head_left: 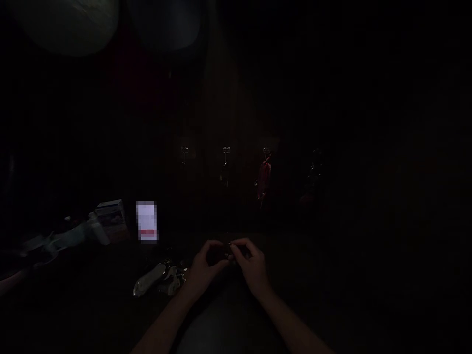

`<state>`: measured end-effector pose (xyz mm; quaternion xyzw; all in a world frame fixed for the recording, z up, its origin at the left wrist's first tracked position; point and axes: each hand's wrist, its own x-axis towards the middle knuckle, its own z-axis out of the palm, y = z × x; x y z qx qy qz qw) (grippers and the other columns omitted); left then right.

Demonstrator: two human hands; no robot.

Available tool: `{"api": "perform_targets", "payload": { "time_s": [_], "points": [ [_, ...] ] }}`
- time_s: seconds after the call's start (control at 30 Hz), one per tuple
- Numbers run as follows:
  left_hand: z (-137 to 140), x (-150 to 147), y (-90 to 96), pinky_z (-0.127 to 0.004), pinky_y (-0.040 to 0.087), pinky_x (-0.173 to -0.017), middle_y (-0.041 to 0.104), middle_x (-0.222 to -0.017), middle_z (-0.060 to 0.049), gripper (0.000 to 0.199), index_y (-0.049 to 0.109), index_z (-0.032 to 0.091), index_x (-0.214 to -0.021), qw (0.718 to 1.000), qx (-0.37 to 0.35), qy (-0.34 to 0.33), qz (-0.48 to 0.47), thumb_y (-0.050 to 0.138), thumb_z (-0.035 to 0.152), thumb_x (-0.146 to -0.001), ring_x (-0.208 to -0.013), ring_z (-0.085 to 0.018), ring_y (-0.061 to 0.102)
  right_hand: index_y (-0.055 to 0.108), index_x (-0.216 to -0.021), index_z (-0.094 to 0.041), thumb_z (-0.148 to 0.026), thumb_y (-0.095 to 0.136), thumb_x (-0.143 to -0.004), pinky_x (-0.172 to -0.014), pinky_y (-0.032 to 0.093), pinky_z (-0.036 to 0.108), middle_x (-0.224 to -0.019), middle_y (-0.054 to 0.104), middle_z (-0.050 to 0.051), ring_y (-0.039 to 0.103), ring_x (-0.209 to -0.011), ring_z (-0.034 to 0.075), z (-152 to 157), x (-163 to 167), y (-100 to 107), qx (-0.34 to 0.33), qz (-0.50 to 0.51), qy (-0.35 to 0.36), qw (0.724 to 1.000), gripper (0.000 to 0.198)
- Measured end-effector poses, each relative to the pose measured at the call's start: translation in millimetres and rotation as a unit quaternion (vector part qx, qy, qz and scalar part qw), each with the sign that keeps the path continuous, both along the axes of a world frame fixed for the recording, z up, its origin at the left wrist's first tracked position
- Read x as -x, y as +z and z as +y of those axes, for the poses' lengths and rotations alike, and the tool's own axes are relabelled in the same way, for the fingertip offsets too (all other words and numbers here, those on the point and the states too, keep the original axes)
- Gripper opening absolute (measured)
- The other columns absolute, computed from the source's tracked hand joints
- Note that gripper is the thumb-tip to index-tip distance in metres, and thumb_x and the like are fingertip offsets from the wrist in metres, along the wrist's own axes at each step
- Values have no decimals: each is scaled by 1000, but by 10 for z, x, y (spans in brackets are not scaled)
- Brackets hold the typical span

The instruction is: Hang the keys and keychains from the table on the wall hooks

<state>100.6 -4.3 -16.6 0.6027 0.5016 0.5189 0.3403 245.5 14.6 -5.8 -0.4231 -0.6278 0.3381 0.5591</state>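
Observation:
The scene is very dark. Near the middle, my left hand (204, 268) and my right hand (254, 265) meet at the fingertips. Both are closed on a small dark thing with a metallic glint (227, 254), mostly hidden by the fingers; its kind cannot be made out. My right thumb and index finger pinch its upper part, while my left fingers curve round its other side. Left of my left wrist lies a long, pale, shiny object (150, 280), with a pile of small glinting pieces (175, 281) beside it.
A printed box (112, 221) and a bright, pixelated rectangle (146, 220) stand at the left, by crumpled pale material (68, 238). Ahead, metal hooks (226, 150) carry a small dark item (224, 177) and a reddish one (264, 178). Large rounded shapes (70, 24) hang above.

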Motion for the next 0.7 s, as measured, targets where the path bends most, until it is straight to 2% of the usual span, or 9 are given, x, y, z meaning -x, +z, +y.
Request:
{"api": "perform_targets", "payload": {
  "time_s": [0.23, 0.4, 0.57, 0.7],
  "points": [
    [-40, -34, 37, -31, 47, -83, 69, -94, -3, 24, 60, 20, -94, 1000, 13, -1, -6, 61, 29, -72, -92, -19, 62, 62, -73, -20, -38, 60, -73, -66, 49, 27, -73, 66, 3, 61, -72, 18, -7, 4, 12, -1, 5, 3, 1000, 18],
    [-53, 1, 46, -32, 46, -86, 70, -99, -3, 24, 64, 21, -97, 1000, 18, -3, 21, 58, 30, -75, -95, -20, 62, 65, -80, -21, -36, 52, -79, -72, 49, 29, -80, 68, 4, 62, -79, 19, -3, -18, 9, -1, -5, 24, 1000, 20],
    [-40, 22, 30, -32, 45, -89, 70, -102, -2, 26, 66, 22, -99, 999, 15, -18, 31, 54, 34, -78, -97, -20, 62, 67, -90, -24, -29, 53, -78, -81, 47, 31, -94, 67, 4, 60, -91, 19, 32, -43, 1, -55, -35, 37, 997, 19],
    [-63, 11, 61, -31, 44, -89, 69, -105, -2, 31, 66, 22, -102, 998, 35, -36, 27, 50, 38, -81, -99, -20, 60, 66, -82, -22, -31, 57, -77, -80, 46, 30, -88, 65, 3, 60, -89, 19, 73, -50, -25, -72, -33, 42, 996, 13]
  ]
}}
